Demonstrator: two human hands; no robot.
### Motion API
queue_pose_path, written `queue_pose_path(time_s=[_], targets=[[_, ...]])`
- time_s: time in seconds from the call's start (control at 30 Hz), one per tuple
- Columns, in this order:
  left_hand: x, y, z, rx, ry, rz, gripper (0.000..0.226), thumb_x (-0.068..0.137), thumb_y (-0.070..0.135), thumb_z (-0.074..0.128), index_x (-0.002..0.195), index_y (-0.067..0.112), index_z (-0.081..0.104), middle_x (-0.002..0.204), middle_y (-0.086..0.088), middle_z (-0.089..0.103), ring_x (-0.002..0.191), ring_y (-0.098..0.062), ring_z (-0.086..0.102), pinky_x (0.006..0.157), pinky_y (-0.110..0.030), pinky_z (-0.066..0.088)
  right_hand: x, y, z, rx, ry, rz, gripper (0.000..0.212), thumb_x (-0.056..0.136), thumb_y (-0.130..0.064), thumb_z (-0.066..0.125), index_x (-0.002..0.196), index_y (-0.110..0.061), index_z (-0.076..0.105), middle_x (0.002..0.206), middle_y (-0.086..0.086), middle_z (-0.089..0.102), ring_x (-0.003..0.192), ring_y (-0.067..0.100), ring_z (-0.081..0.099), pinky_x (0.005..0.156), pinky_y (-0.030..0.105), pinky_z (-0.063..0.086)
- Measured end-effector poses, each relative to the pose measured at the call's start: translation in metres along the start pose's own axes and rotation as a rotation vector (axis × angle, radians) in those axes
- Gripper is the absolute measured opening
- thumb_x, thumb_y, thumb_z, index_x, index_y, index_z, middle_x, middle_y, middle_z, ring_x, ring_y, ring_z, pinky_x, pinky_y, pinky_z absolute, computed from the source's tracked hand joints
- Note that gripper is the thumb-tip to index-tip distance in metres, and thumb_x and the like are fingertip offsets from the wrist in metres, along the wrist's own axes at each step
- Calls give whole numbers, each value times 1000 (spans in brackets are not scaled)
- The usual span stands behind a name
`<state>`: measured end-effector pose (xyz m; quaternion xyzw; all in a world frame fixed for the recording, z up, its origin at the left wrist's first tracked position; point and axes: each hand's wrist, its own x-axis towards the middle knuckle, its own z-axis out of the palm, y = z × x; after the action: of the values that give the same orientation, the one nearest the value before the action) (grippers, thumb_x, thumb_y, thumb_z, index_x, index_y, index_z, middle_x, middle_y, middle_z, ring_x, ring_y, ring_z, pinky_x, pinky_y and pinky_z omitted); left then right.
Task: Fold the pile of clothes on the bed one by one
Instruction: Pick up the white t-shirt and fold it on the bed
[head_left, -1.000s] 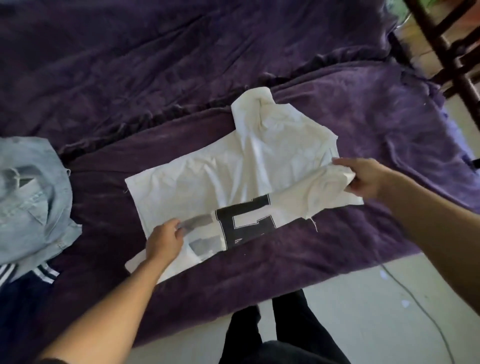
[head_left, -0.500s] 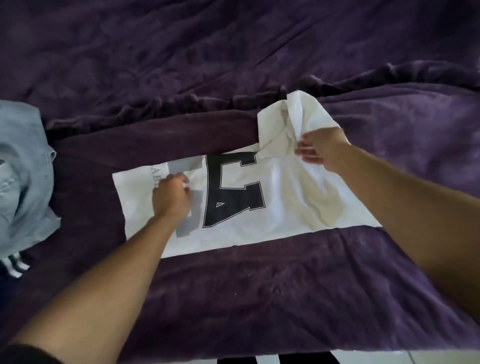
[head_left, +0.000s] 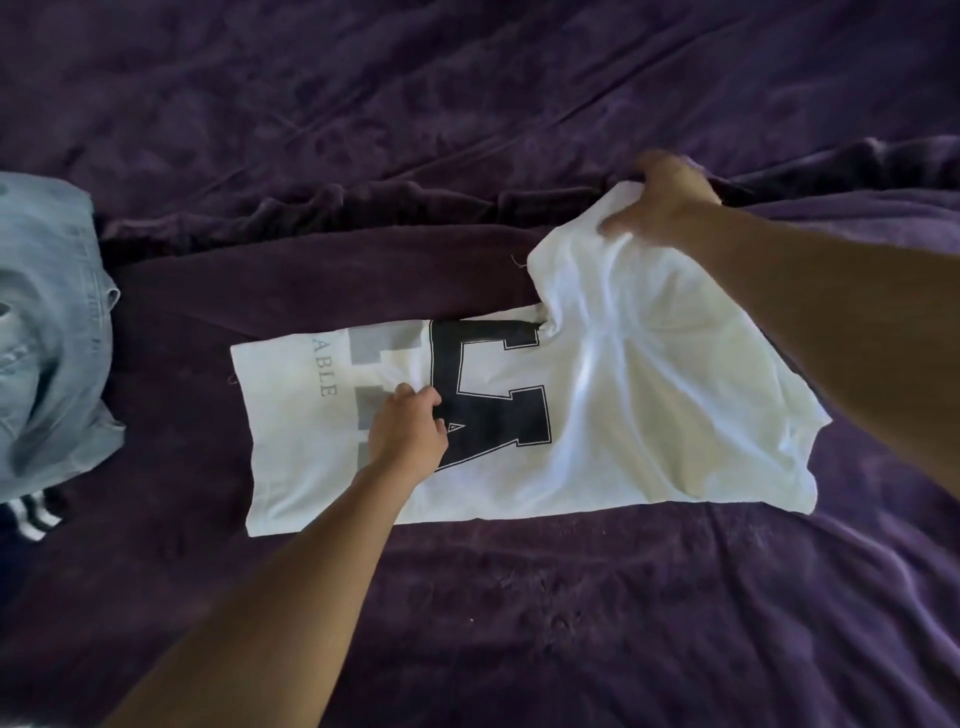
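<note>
The shirt is held mid-fold, fingers of left hand and right hand clamped on it; the denim appears left to fold.

The bed fills the whole frame, covered by a rumpled dark purple blanket that bunches into a ridge running across the upper middle. A white T-shirt with a large black letter lies sideways on the blanket at centre and centre right, its upper right corner lifted off the surface. At the left edge sits a crumpled light blue denim garment, and just below it, in the lower left, a dark garment with white stripes.
</note>
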<state>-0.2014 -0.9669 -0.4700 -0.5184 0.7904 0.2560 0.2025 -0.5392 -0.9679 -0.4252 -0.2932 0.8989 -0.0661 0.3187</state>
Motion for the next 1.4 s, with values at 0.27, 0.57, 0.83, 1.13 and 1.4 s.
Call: queue_pose_path(time_s=[0.27, 0.57, 0.83, 1.13, 1.4], targets=[[-4, 3, -7, 46, -37, 2, 28, 94, 19, 54, 122, 14, 57, 120, -9, 52, 111, -27, 52, 90, -38, 47, -49, 51, 4, 77, 226, -366, 62, 80, -4, 59, 140, -14, 45, 131, 18, 57, 122, 37, 49, 101, 40, 39], [-14, 37, -16, -27, 201, 207, 21, 83, 3, 59, 103, 6, 65, 106, -12, 55, 100, -33, 53, 82, -42, 47, -152, 187, 70, -250, 224, -671, 39, 63, 12, 66, 92, -13, 73, 99, 3, 69, 102, 28, 58, 88, 37, 34], [-12, 133, 9, 268, 97, 751, 50, 81, 2, 49, 128, 17, 54, 133, -12, 44, 114, -34, 44, 92, -44, 44, -158, 178, 49, 456, 188, 555, 65, 64, -62, 59, 120, -30, 51, 117, 0, 58, 108, 28, 58, 92, 41, 49], [-27, 101, 5, 12, -59, 580, 43, 90, 3, 44, 131, 14, 55, 139, -3, 43, 126, -25, 40, 98, -40, 41, -175, 141, 26, 618, 124, 229, 17, 78, -22, 73, 89, -19, 60, 80, -6, 62, 79, 21, 61, 66, 31, 50], [-43, -49, -37, -130, 97, 179, 28, 89, 5, 49, 112, 8, 65, 116, -10, 57, 109, -29, 54, 87, -41, 50, -204, -13, 86, 276, 20, -18, 41, 88, -29, 59, 128, -25, 51, 105, 9, 65, 92, 33, 61, 72, 33, 45]])
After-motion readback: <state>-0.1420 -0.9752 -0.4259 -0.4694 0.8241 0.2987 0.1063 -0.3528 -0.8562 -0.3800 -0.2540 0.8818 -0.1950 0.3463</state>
